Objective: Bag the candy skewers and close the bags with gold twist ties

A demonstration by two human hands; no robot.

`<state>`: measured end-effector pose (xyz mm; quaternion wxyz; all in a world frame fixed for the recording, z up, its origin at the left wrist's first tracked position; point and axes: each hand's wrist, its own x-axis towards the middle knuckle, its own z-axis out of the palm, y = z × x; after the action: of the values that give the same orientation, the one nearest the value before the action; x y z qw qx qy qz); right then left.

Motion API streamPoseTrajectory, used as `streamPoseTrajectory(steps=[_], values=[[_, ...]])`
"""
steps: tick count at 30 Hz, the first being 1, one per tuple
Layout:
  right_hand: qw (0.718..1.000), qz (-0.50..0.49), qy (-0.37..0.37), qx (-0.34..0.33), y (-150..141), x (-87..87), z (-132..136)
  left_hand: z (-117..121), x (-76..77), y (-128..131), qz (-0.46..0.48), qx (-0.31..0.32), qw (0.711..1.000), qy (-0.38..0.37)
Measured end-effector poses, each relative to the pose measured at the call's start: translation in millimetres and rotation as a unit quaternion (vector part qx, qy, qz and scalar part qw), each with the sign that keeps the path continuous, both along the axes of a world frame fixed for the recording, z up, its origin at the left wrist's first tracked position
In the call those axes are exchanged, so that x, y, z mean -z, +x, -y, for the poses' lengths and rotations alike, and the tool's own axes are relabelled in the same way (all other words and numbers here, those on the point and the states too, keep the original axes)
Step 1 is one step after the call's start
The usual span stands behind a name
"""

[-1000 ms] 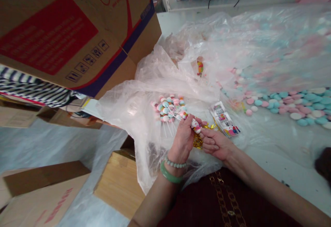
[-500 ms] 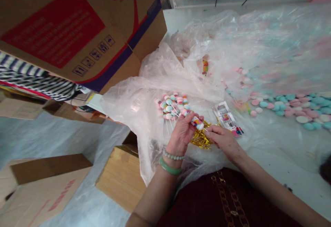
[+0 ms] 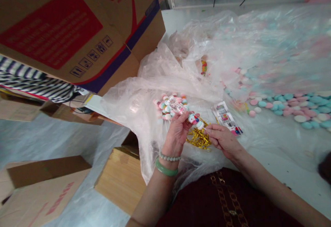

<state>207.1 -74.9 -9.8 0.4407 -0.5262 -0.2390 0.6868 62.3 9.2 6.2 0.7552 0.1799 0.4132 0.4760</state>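
Observation:
My left hand point(image 3: 179, 130), with a bead bracelet and a green bangle on its wrist, is closed on a marshmallow lollipop point(image 3: 198, 123) and a clear printed wrapper point(image 3: 176, 105). The wrapper sticks out beyond the thumb over a cluster of pastel marshmallow lollipops point(image 3: 165, 107). My right hand point(image 3: 222, 138) pinches the lollipop's thin white stick at its lower end. Below the hands lies a bunch of gold twist ties point(image 3: 199, 140). Flat printed wrappers point(image 3: 227, 118) lie just beyond my right hand.
Clear plastic sheeting point(image 3: 181, 77) covers much of the table. Loose pink, blue and white marshmallows point(image 3: 305, 108) spread at right, partly under plastic. A large carton point(image 3: 85, 30) stands at left. Open boxes point(image 3: 49, 185) sit on the floor, and a wooden box point(image 3: 121, 178) stands below the table edge.
The wrapper in my left hand has turned, so its printed side now shows over the lollipop cluster. The lollipop has rotated slightly. Both hands stay nearly in place.

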Motion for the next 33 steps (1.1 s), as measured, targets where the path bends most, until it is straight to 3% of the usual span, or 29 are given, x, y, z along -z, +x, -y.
streamPoseTrajectory(steps=[7, 11, 13, 18, 20, 21, 23, 25, 29, 31, 33], values=[[0.999, 0.033, 0.005, 0.0, -2, -3.3, 0, 14, -1.4, 16, -0.008, -0.004, 1.0, 0.007], [0.982, 0.172, 0.064, -0.044, -8, -6.5, 3, 15, 5.1, 20, 0.001, -0.054, 0.998, -0.034], [0.941, 0.306, 0.133, -0.061, -10, -4.5, 6, 14, 5.7, 22, 0.0, -0.073, 0.995, -0.063], [0.768, 0.585, 0.241, -0.096, -16, 4.4, 13, 15, -0.1, 26, -0.018, -0.093, 0.994, -0.053], [0.731, 0.624, 0.254, -0.107, -17, 6.5, 14, 16, -1.6, 28, -0.031, -0.089, 0.995, -0.041], [0.73, 0.626, 0.253, -0.104, -18, 7.1, 14, 17, -1.7, 29, -0.036, -0.083, 0.995, -0.036], [0.766, 0.594, 0.234, -0.081, -17, 7.1, 13, 17, -0.8, 29, -0.037, -0.064, 0.997, -0.025], [0.833, 0.512, 0.203, -0.048, -13, 5.5, 10, 17, 0.6, 27, -0.022, -0.036, 0.999, -0.022], [0.968, 0.227, 0.1, -0.027, 0, -0.1, 2, 15, 0.6, 20, 0.01, 0.014, 0.999, -0.035], [0.996, 0.077, 0.042, -0.027, 6, -1.7, -1, 15, -0.7, 17, 0.01, 0.034, 0.999, -0.035], [0.999, -0.027, 0.001, -0.018, 9, -2.2, -3, 17, -1.4, 16, 0.002, 0.049, 0.998, -0.029]])
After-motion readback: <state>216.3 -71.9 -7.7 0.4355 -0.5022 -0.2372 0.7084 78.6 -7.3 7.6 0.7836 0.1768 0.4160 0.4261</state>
